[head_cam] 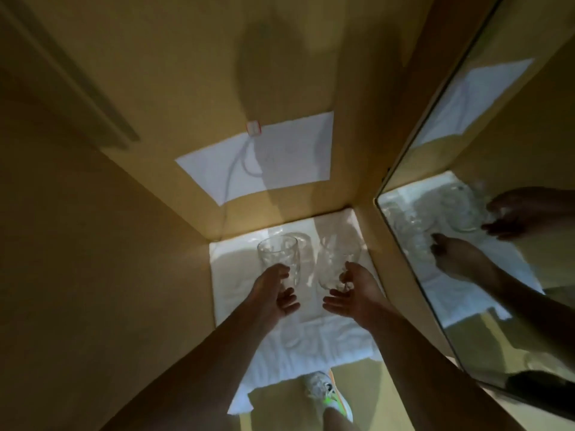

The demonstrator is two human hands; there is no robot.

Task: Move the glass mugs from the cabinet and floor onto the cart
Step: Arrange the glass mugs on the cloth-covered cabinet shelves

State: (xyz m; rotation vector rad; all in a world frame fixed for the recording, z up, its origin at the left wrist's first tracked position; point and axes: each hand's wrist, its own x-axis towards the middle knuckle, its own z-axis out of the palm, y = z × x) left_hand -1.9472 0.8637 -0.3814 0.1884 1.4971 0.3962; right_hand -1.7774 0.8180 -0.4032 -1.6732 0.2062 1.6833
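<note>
Two clear glass mugs are held above a white cloth [236, 293] on the bottom of a yellow wooden cabinet. My left hand [275, 292] grips the left glass mug [278, 255] by its lower part. My right hand [353, 293] curls around the base of the right glass mug [337, 259]. Both mugs stand roughly upright, close side by side. A third glass rim [303, 241] shows just behind the left mug; it is blurred. The cart is out of sight.
Yellow cabinet walls close in at left [109, 244] and at the back [280, 73]. A mirrored door [497, 213] on the right reflects my hands and the mugs. A white panel [264, 157] with a cord is on the back wall. My shoe [326, 393] stands below.
</note>
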